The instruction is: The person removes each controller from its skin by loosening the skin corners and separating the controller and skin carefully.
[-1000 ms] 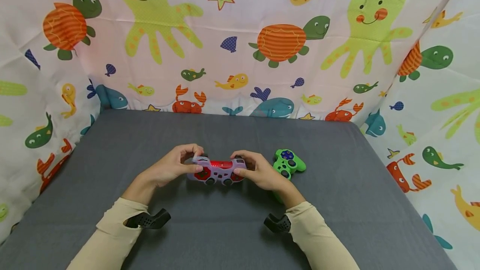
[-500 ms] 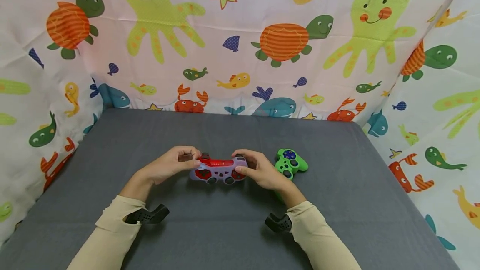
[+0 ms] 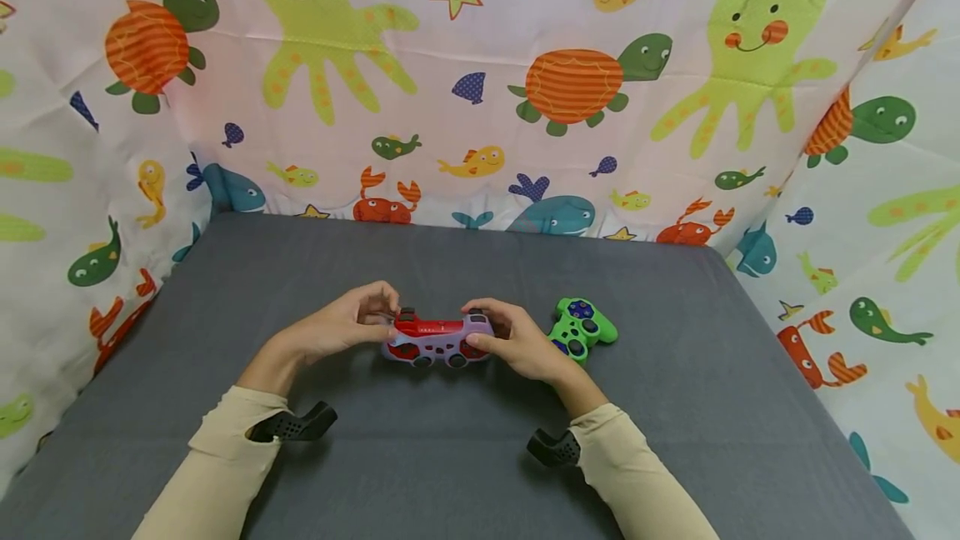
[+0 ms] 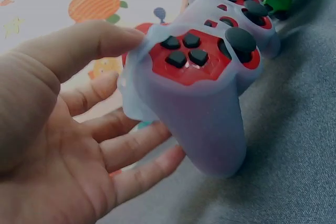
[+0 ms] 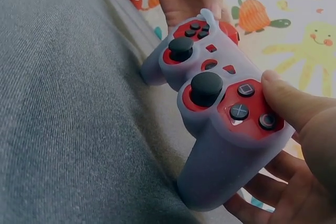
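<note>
Sleeve (image 4: 202, 119), translucent lilac and soft-looking, wraps most of a red controller (image 3: 435, 327) with black domed sticks, leaving the red shoulder bare toward ten o'clock. At nine o'clock the left hand (image 3: 341, 327) pinches the sleeve's loose edge; at three, the right hand (image 3: 521, 344) grips the covered end. Beneath spreads gray woven cloth (image 3: 450, 473); a green controller (image 3: 583, 327) lies farther toward three o'clock.

Cream sleeves (image 3: 225, 461) meet black, angular wrist pieces (image 3: 303, 424) dotted with small holes.
</note>
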A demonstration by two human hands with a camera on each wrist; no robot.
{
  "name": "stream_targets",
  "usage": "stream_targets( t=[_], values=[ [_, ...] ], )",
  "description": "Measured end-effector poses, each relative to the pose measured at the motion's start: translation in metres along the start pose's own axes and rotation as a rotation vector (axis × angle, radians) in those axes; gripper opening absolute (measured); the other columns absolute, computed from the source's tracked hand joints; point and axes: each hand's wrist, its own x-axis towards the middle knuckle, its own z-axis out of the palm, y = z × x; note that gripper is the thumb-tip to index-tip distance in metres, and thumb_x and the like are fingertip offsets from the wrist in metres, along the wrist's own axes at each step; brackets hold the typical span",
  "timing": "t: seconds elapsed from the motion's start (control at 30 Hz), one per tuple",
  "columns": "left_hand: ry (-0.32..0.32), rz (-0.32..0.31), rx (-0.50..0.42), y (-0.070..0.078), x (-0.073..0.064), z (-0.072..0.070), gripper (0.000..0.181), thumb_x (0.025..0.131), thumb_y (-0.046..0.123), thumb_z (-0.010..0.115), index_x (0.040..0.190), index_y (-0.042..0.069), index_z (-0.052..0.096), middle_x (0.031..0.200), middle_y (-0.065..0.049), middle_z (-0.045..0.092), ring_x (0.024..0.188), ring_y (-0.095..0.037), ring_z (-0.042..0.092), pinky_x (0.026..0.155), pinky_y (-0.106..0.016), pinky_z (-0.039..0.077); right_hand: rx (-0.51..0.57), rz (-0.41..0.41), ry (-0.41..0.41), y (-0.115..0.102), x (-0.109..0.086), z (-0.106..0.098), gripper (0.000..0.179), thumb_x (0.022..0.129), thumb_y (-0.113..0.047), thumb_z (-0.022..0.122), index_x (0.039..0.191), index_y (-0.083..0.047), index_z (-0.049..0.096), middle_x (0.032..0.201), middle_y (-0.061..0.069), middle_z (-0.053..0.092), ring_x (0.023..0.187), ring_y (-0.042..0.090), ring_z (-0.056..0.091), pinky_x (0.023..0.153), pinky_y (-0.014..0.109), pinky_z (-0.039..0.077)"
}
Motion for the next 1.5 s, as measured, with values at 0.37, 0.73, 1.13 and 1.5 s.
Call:
stream_targets(
  t=[0.37,0.73,1.13,1.5],
  values=[
    [0.026,-0.079,0.198,0.011,-0.004,0.002,0.061,0.097,0.023,0.07,0.142,-0.011,0.048,0.125,-0.022,0.07,0.104,-0.022,0.07,0.096,-0.039,0.055,0.047,0.025,-0.017,-0.005,0.006,0.008,0.035,0.1,-0.015,0.063,0.132,-0.004,0.056,0.097,0.012,0.062,0.08,0.014,0.056,0.07,0.024,0.045],
    [-0.047,-0.041,0.201,0.015,-0.005,0.007,0.054,0.094,0.02,0.073,0.134,-0.012,0.057,0.118,-0.021,0.073,0.097,-0.017,0.072,0.086,-0.03,0.057,0.181,0.13,-0.182,-0.005,0.003,0.005,0.043,0.104,-0.028,0.055,0.14,-0.005,0.053,0.137,0.016,0.055,0.108,0.021,0.059,0.092,0.031,0.052],
    [-0.055,-0.037,0.237,0.018,0.001,0.015,0.053,0.096,0.015,0.069,0.138,-0.013,0.053,0.123,-0.023,0.071,0.106,-0.024,0.071,0.09,-0.04,0.058,0.105,0.132,-0.244,-0.004,-0.003,-0.008,0.042,0.103,-0.031,0.054,0.134,-0.004,0.063,0.124,0.018,0.066,0.1,0.015,0.063,0.09,0.028,0.053],
    [-0.057,-0.028,0.225,0.019,0.0,0.017,0.048,0.095,0.014,0.07,0.135,-0.01,0.058,0.117,-0.019,0.074,0.099,-0.02,0.073,0.085,-0.035,0.059,-0.041,0.058,-0.276,-0.005,-0.003,-0.018,0.033,0.104,-0.031,0.058,0.122,-0.006,0.066,0.11,0.011,0.067,0.091,0.013,0.06,0.083,0.028,0.051]
  ],
)
